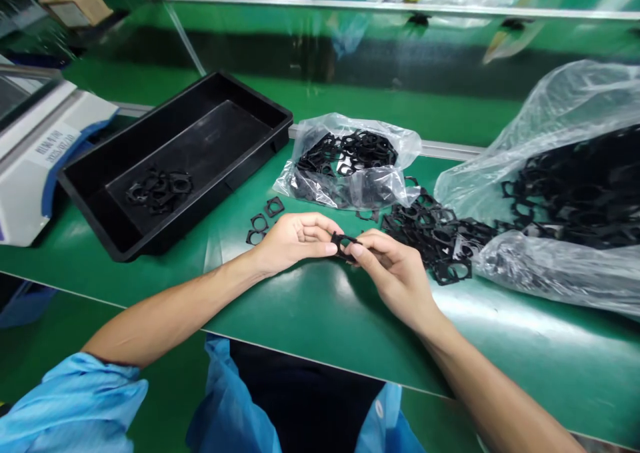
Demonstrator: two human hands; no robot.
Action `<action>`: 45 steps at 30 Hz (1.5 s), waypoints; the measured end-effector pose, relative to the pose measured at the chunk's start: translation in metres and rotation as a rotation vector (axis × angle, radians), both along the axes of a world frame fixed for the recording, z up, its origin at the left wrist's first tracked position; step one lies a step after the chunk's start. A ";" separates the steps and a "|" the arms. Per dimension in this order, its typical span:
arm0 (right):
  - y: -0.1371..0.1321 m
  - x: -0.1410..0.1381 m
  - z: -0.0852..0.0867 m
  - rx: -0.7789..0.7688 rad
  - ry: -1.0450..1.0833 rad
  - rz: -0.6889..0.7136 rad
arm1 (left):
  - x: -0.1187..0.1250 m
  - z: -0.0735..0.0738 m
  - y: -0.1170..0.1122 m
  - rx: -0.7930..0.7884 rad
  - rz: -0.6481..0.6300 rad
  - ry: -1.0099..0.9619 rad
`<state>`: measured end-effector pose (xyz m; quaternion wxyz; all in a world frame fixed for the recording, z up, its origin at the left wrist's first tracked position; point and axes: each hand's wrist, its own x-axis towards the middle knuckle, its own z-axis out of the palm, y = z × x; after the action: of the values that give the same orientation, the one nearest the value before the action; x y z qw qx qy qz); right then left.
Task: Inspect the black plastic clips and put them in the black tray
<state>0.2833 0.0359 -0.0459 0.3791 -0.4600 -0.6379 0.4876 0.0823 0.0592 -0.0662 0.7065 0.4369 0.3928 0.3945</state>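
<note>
A small black plastic frame with a round hole (pixel 344 245) is pinched between my two hands, above the green table. My left hand (pixel 299 243) grips its left end with thumb and fingers. My right hand (pixel 393 266) holds its right end, thumb on top; whether more pieces lie under those fingers is hidden. Right beyond my right hand spreads a loose pile of similar black frames (pixel 440 233). A few single frames (pixel 274 206) lie behind my left hand. An opened clear bag (pixel 310 190) full of such frames stands behind both hands.
A black tray (pixel 240 166) with several frames in its near end stands at left, beside a white and blue device (pixel 37 166). At right, a large clear bag (pixel 540 266) spills frames onto the green table (pixel 300 320). A metal-edged shelf (pixel 375 5) runs across the back.
</note>
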 end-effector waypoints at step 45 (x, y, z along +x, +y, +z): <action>-0.003 -0.004 -0.009 0.031 -0.076 -0.075 | 0.005 0.002 -0.008 0.043 0.026 0.126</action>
<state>0.2794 0.0333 -0.0551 0.3796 -0.4961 -0.6416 0.4452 0.0871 0.0509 -0.0643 0.6656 0.4711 0.4334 0.3836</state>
